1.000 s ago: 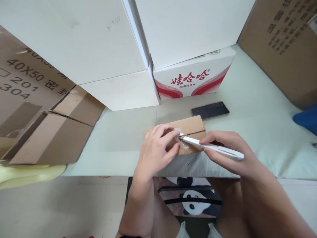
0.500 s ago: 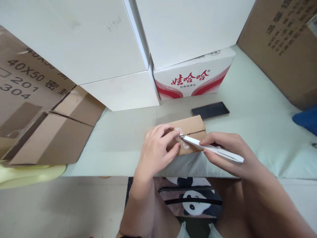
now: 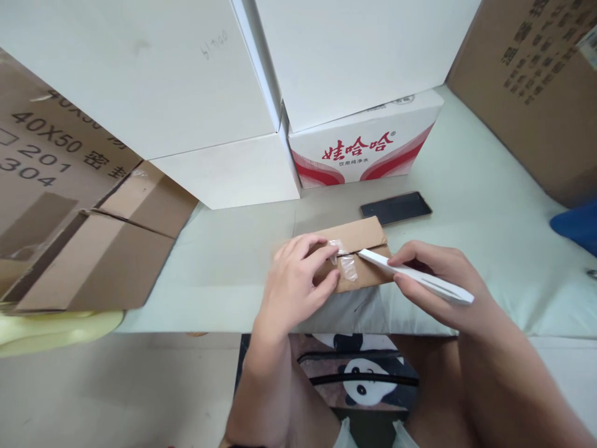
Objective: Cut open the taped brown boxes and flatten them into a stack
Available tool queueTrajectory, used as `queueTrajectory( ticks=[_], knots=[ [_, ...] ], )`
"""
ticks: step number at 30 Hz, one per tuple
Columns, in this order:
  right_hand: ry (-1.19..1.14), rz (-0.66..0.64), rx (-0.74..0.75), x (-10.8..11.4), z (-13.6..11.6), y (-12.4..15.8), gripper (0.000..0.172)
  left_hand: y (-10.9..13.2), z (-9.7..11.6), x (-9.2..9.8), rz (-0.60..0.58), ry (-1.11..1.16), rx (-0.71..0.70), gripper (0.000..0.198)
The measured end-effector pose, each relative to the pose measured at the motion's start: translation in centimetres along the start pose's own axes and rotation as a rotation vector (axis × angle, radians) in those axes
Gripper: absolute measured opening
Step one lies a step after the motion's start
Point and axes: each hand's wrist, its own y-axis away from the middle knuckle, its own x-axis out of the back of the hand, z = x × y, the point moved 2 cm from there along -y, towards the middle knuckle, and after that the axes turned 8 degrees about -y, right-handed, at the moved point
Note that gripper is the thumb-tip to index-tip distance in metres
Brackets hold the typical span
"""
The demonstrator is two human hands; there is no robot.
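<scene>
Around the carton (image 3: 361, 234), hiding one end, the left hand (image 3: 297, 274) clamps; the right hand (image 3: 445, 266) grips a white tool (image 3: 420, 278).

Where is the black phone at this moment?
In the head view, the phone lies right of centre, just beyond the small cardboard box and in front of the red-lettered carton.

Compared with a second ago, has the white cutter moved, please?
Yes, the white cutter has shifted right along the small cardboard box, away from the clear tape.

Large cartons (image 3: 522, 130) line a pale green surface (image 3: 219, 267) above a light, softly shadowed floor (image 3: 177, 386).
</scene>
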Motion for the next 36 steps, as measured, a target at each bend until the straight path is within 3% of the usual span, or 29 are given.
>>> queueTrajectory(
  ticks=[2,4,8,10,12,15,19,22,24,32,36],
  knots=[
    [-0.050,0.021,-0.052,0.2,0.5,0.3,0.006,0.0,0.0,0.0,-0.001,0.000,0.000,0.032],
    [-0.172,0.127,-0.081,0.6,1.2,0.6,0.008,0.1,0.0,0.0,0.002,0.004,0.003,0.032],
    [-0.368,0.540,0.076,1.5,1.8,0.9,0.007,0.2,-0.1,0.0,0.007,0.006,0.008,0.032],
    [-0.334,0.718,0.168,1.5,1.9,1.0,0.012,0.2,-0.1,0.0,0.007,0.004,0.007,0.032],
    [-0.229,0.795,0.119,1.3,2.4,0.9,0.012,0.2,-0.1,0.0,0.009,0.004,0.004,0.032],
    [0.045,0.641,-0.179,0.7,4.6,0.3,0.002,0.2,0.0,0.1,0.006,0.004,0.002,0.032],
    [0.392,0.215,-0.546,-0.3,8.7,-0.5,0.029,0.2,0.0,0.1,0.009,0.002,-0.001,0.031],
    [0.531,-0.091,-0.616,-1.1,11.0,-0.4,0.032,0.2,0.0,0.1,0.010,0.014,0.002,0.030],
    [0.598,-0.187,-0.624,-1.4,11.8,-0.1,0.035,0.2,-0.1,0.1,0.010,0.023,0.004,0.030],
    [0.661,-0.186,-0.608,-1.4,12.1,-0.1,0.046,0.4,-0.1,0.2,0.017,0.040,-0.002,0.030],
    [0.540,-0.030,-0.561,-1.2,11.1,-0.6,0.042,0.3,-0.1,0.1,0.017,0.047,0.004,0.030]
  ],
)
